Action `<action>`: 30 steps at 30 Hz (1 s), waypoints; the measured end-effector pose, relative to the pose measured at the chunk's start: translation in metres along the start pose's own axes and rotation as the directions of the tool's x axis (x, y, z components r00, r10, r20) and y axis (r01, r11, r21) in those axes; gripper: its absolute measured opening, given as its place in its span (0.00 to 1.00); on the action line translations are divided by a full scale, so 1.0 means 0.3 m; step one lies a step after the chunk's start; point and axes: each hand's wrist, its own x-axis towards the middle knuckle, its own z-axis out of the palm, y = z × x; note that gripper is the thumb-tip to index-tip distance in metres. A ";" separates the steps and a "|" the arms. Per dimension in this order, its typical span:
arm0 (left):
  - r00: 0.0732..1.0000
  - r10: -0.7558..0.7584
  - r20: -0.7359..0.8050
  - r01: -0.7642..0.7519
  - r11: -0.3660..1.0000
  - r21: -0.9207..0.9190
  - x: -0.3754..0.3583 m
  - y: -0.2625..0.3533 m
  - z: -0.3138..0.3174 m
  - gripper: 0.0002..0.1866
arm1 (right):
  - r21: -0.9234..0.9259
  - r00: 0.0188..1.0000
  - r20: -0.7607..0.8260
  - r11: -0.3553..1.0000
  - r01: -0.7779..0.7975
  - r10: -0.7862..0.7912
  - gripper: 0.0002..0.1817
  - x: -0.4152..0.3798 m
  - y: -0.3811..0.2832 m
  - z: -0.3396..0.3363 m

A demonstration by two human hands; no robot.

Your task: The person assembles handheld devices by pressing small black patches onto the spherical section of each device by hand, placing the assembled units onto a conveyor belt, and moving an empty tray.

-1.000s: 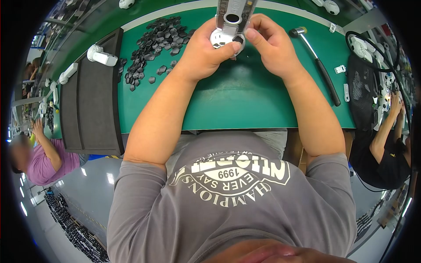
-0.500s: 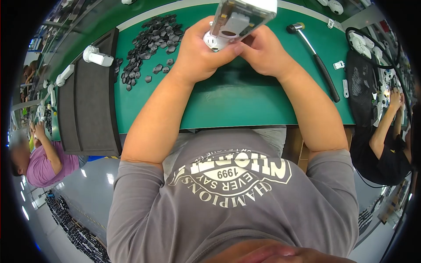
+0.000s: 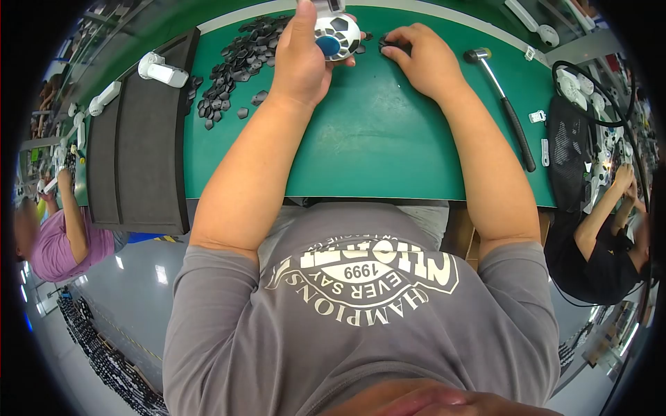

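Note:
My left hand (image 3: 302,62) is closed around a white device with a rounded, soccer-ball-patterned end (image 3: 340,33), held near the far side of the green table. A blue disc (image 3: 329,46) shows on that end; the rest of the device runs out of the top of the view. To its right, my right hand (image 3: 427,61) has its thumb and forefinger pinched on a small black pentagon piece (image 3: 383,43) at the table surface. Another black piece (image 3: 368,36) lies between the hands. A heap of black pentagon pieces (image 3: 243,59) spreads left of my left hand.
A hammer (image 3: 510,114) with a black grip lies on the right of the green table (image 3: 374,152). On the left is a dark tray (image 3: 149,152) with a white device (image 3: 163,70) at its far end. Co-workers sit at left (image 3: 69,229) and right (image 3: 600,249).
Both hands held the device together before. My right hand has let go and moved right, down to a black piece. The device has turned, showing its patterned end and blue disc.

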 end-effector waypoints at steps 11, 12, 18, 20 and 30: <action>1.000 -0.005 -0.013 0.006 0.998 0.060 -0.010 -0.012 0.009 0.27 | -0.025 0.996 0.082 0.999 0.036 -0.034 0.12 -0.008 -0.037 -0.010; 1.000 0.001 0.001 -0.001 0.998 0.060 -0.005 -0.016 0.008 0.27 | -0.059 0.996 0.089 0.998 0.032 -0.026 0.12 -0.006 -0.041 -0.013; 0.997 -0.022 0.078 0.014 0.995 0.096 -0.010 0.003 -0.010 0.23 | -0.130 0.996 0.053 0.989 0.072 -0.066 0.10 -0.009 -0.015 -0.023; 0.988 -0.097 0.123 0.093 0.995 0.035 -0.013 0.020 -0.015 0.23 | -0.169 0.998 0.053 0.985 0.035 -0.026 0.10 -0.012 -0.007 -0.045; 0.992 0.085 0.097 -0.125 0.823 0.554 -0.017 -0.014 0.008 0.27 | 0.090 0.915 -0.181 0.920 0.382 -0.362 0.05 -0.057 -0.073 -0.129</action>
